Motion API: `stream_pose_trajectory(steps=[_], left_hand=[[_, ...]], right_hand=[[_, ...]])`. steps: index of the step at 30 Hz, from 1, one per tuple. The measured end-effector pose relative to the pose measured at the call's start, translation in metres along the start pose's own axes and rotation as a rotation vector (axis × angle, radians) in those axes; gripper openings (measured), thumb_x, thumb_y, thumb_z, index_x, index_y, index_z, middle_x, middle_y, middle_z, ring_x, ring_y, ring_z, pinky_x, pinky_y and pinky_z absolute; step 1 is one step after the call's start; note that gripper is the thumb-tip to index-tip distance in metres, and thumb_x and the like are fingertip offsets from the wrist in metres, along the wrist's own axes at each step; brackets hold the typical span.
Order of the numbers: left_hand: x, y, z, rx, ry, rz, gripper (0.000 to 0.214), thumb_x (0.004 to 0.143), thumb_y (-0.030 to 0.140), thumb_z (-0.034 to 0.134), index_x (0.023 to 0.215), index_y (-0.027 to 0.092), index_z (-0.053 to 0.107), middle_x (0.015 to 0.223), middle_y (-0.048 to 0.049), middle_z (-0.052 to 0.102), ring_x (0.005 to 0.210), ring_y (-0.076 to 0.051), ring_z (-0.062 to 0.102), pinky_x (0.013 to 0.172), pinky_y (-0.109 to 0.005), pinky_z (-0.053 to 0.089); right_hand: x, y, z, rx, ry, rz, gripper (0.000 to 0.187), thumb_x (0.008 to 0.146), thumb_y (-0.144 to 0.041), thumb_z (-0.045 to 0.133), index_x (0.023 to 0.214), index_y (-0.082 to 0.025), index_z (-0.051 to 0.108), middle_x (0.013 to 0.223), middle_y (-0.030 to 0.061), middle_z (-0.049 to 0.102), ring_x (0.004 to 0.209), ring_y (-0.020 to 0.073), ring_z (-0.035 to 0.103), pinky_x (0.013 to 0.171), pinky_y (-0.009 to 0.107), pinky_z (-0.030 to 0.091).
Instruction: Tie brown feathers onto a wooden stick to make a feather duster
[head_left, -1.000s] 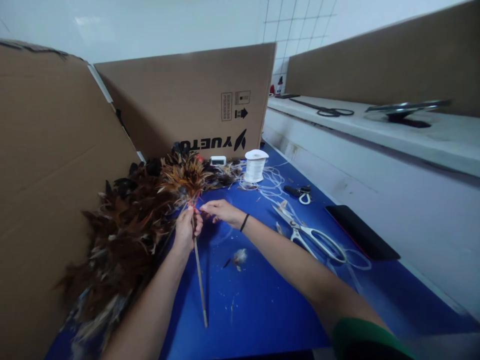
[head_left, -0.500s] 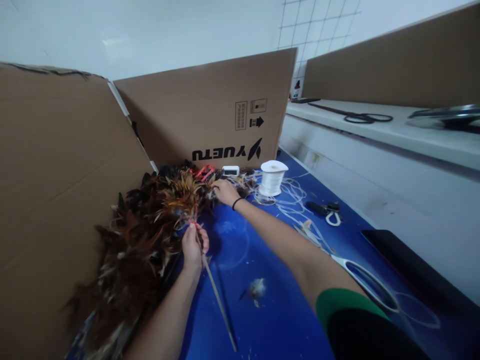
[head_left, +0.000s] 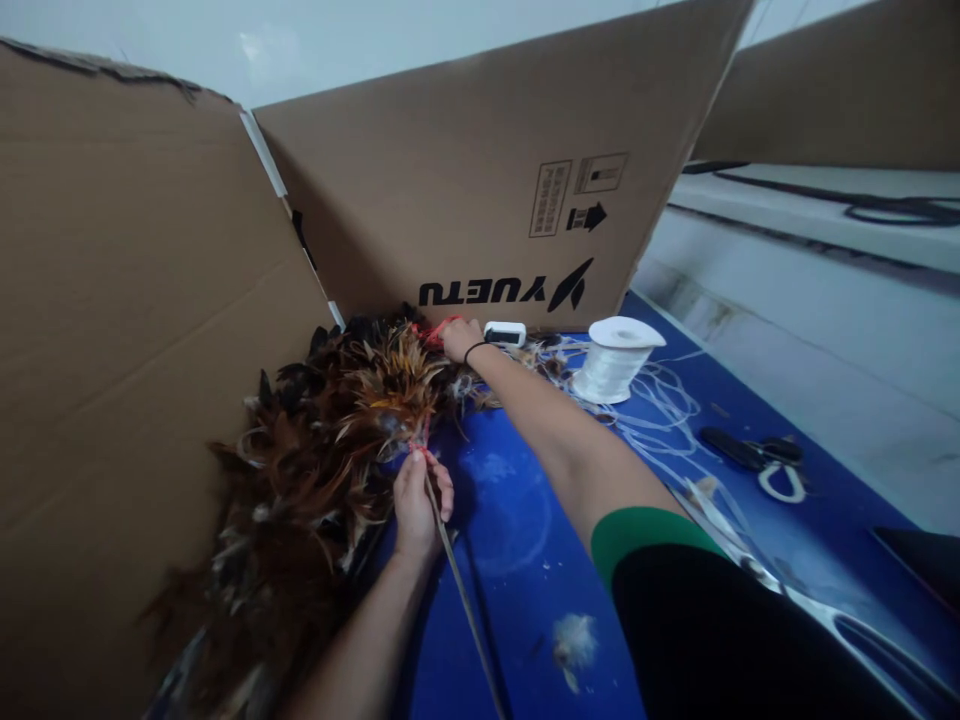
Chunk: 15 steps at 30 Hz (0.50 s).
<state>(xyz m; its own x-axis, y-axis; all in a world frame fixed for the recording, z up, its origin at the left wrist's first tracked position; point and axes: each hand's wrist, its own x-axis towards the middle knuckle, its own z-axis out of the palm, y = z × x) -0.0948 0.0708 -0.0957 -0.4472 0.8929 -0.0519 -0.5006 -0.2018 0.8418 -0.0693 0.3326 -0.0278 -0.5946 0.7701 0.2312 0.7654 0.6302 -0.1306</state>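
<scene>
My left hand is closed round a thin stick, thumb on top, just below a red string binding. Brown and golden feathers fan out from the stick's upper end, like a feather duster. Stretched to the back of the table, my right hand has its fingers bent over a tangle of red string. Its fingertips are partly hidden. Just right of that hand lies a small white device with a dark display.
Dark brown feathers are heaped at left against cardboard panels. On the blue table stand a white spool with loose clear cord, black-handled snips and white-handled scissors. A loose feather tuft lies in front.
My right hand has moved from the feather edge to the red string at the back. My left hand still grips the stick. The view has turned and come closer.
</scene>
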Motion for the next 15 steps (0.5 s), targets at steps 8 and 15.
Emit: stream_pose_trajectory(steps=[8,15], left_hand=[[-0.001,0.001,0.005,-0.014,0.003,-0.039,0.033,0.075,0.048,0.059,0.074,0.016,0.05,0.052,0.0025,0.054,0.029,-0.006,0.039,0.024,-0.016,0.024],[-0.001,0.002,0.004,0.012,-0.017,-0.011,0.035,0.074,0.049,0.06,0.077,0.015,0.052,0.051,0.0036,0.053,0.029,-0.005,0.038,0.025,-0.015,0.024]], right_hand=[[0.008,0.042,-0.096,0.469,0.535,0.068,0.025,0.079,-0.002,0.046,0.089,-0.008,0.068,0.088,0.0063,0.068,0.084,0.0141,0.063,0.082,0.03,0.047],[-0.07,0.059,-0.2,0.726,0.758,0.064,0.023,0.079,0.0,0.047,0.098,-0.001,0.059,0.085,0.006,0.066,0.057,0.0018,0.06,0.054,0.014,0.042]])
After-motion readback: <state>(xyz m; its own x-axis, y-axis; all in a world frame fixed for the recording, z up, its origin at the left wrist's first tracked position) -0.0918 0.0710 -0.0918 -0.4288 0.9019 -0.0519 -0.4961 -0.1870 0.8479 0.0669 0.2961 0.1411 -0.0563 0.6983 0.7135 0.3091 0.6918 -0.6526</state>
